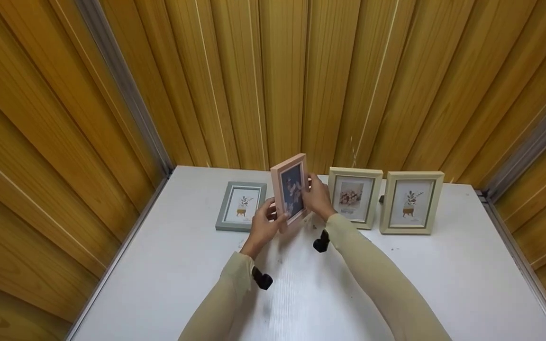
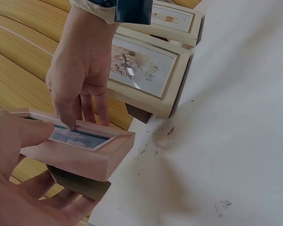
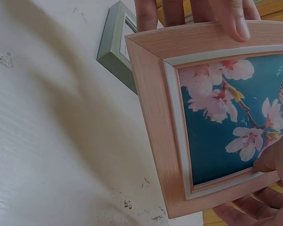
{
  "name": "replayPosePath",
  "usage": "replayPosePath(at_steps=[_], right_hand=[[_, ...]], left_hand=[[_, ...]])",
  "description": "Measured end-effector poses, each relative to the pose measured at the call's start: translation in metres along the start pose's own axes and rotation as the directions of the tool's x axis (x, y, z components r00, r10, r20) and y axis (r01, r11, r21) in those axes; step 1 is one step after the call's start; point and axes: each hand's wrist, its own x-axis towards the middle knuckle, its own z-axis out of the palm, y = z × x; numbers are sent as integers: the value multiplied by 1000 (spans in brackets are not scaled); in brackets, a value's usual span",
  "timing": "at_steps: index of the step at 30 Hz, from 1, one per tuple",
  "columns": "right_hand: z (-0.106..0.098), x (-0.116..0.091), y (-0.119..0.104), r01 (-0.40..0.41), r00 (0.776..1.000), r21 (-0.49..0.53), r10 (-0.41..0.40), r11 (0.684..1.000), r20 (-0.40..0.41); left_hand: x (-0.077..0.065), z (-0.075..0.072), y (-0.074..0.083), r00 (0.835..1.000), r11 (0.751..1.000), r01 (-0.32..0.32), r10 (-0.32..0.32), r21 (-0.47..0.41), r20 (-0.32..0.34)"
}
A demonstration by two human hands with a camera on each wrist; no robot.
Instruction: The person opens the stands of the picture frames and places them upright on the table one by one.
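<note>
Both hands hold a pink picture frame [image 1: 277, 189] up off the white table, its front turned toward the right. Behind its glass is a print of pink blossoms [image 3: 245, 141] on dark blue. The left hand [image 1: 266, 225] grips the frame's left side, thumb on the front and fingers behind. On the opposite side the right hand [image 1: 319, 196] pinches the edge, its thumb on the front. In the left wrist view a dark stand flap [image 2: 80, 181] sticks out from the back, with the left fingers against it.
A grey-green frame [image 1: 221, 220] leans on the table [image 1: 159, 265] at left. Two cream frames, one with a flower photo [image 1: 354, 196] and one with a potted-plant print [image 1: 410, 203], stand at right. Yellow wood-panel walls [image 1: 282, 85] rise behind and beside the table.
</note>
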Motion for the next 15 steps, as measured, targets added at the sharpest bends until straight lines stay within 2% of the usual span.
replayPosePath(at_steps=[8, 15], right_hand=[[5, 0, 4, 0, 1000, 27, -1, 1000, 31], [9, -1, 8, -6, 999, 45, 4, 999, 46]], left_hand=[[-1, -1, -2, 1000, 998, 24, -25, -60, -8], [-4, 2, -2, 999, 998, 34, -35, -46, -25]])
